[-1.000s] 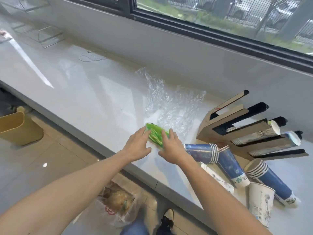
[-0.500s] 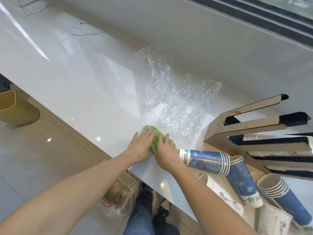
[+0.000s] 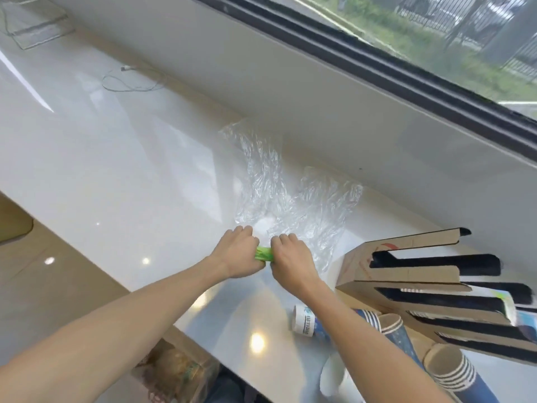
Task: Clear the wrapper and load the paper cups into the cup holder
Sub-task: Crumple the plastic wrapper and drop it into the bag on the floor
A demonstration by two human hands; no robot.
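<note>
A clear plastic wrapper (image 3: 279, 196) lies crumpled on the white counter (image 3: 122, 175), its green printed end (image 3: 263, 254) rolled up near the front. My left hand (image 3: 238, 253) and my right hand (image 3: 290, 257) both grip that green roll, fingers curled over it, one on each side. Right of my hands stands the cardboard cup holder (image 3: 412, 274) with dark slots; one slot holds white cups. Stacks of blue paper cups (image 3: 392, 330) lie on the counter in front of it, partly hidden by my right forearm.
A thin cable (image 3: 128, 82) lies at the back left of the counter, below the window sill (image 3: 319, 91). A plastic bag (image 3: 177, 370) with rubbish sits on the floor under the counter edge. More cups (image 3: 453, 370) lie at the bottom right.
My hands went from lying flat over the green end to curling round it, and the green part is now a tighter, smaller roll. The camera has tilted and moved closer.
</note>
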